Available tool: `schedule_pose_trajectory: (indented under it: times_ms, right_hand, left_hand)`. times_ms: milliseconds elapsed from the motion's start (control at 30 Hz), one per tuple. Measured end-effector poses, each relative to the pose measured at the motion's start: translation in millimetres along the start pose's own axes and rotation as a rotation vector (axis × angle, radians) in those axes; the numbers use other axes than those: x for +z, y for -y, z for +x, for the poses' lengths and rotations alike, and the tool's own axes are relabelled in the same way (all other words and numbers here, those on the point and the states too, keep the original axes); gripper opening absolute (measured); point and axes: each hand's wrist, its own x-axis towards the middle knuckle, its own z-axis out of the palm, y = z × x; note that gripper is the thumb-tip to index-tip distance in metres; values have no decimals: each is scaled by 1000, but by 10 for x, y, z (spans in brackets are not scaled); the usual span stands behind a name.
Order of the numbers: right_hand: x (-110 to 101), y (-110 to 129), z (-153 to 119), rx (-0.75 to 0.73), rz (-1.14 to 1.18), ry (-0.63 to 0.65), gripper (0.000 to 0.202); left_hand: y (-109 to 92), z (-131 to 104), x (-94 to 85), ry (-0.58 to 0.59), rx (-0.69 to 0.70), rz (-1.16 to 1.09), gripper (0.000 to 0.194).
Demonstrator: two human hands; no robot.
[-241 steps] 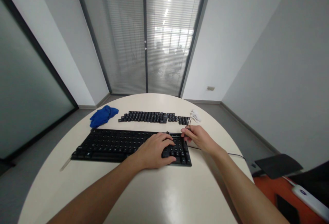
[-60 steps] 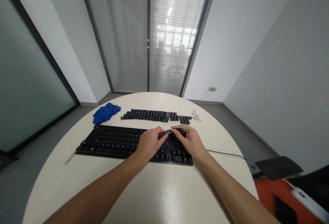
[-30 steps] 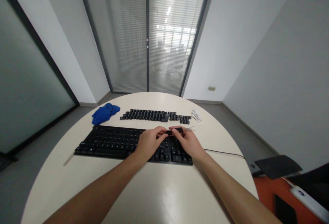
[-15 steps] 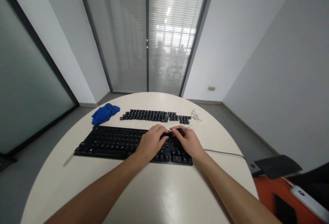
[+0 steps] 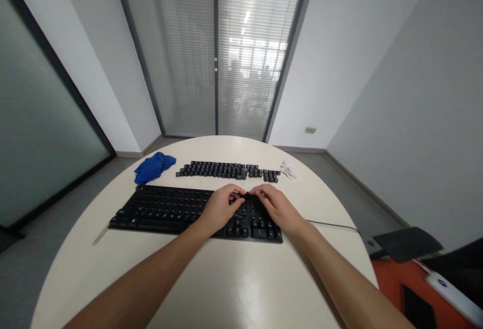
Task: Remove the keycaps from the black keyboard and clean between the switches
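Observation:
A black keyboard point(image 5: 166, 208) lies across the round table, its right part under my hands. My left hand point(image 5: 222, 207) is over the upper right part of it, thumb and fingers curled close together. Beside it my right hand point(image 5: 277, 206) bends over the keyboard's top right edge, fingertips pinched near a small dark piece. What either hand holds is too small to make out. Behind the keyboard, loose black keycaps point(image 5: 215, 169) stand in rows, with a smaller group point(image 5: 270, 175) at their right.
A blue cloth point(image 5: 154, 166) lies at the table's back left, white crumpled material point(image 5: 289, 169) at the back right. A thin pale stick point(image 5: 100, 234) rests by the keyboard's left end. A black cable point(image 5: 332, 225) runs right. An orange seat point(image 5: 390, 281) holds a white power strip point(image 5: 455, 299).
My right hand has shifted slightly and turned, its fingers now bent downward. My left hand's fingers have curled more and moved a little left. The dark piece near my right fingers shows less.

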Motion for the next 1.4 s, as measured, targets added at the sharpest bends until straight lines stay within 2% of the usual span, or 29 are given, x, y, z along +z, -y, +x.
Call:
schedule_pose_trajectory:
  times_ms: [233, 400, 633, 767, 967, 1167, 1300, 1400]
  right_hand:
    - [-9, 0, 3, 3, -72, 64, 20]
    - [-72, 27, 2, 25, -94, 64, 17]
    - [-59, 44, -1, -81, -127, 159, 20]
    - [-27, -9, -8, -83, -112, 143, 23]
    - [-19, -37, -13, -12, -95, 137, 34]
    - [-7, -11, 1, -16, -87, 98, 30]
    - [-3, 16, 9, -18, -107, 113, 21]
    - [-6, 31, 11, -12, -121, 105, 27]
  left_hand:
    - [30, -25, -6, 69, 93, 164, 15]
    - [17, -26, -1, 69, 43, 129, 22]
    - [39, -15, 20, 56, 58, 19, 28]
    - [68, -16, 20, 16, 7, 53, 25]
    - [33, -25, 7, 44, -35, 102, 16]
    - [-16, -28, 12, 9, -2, 145, 10]
    - [-19, -35, 18, -3, -30, 155, 9]
    - [-10, -37, 18, 2, -45, 156, 11]
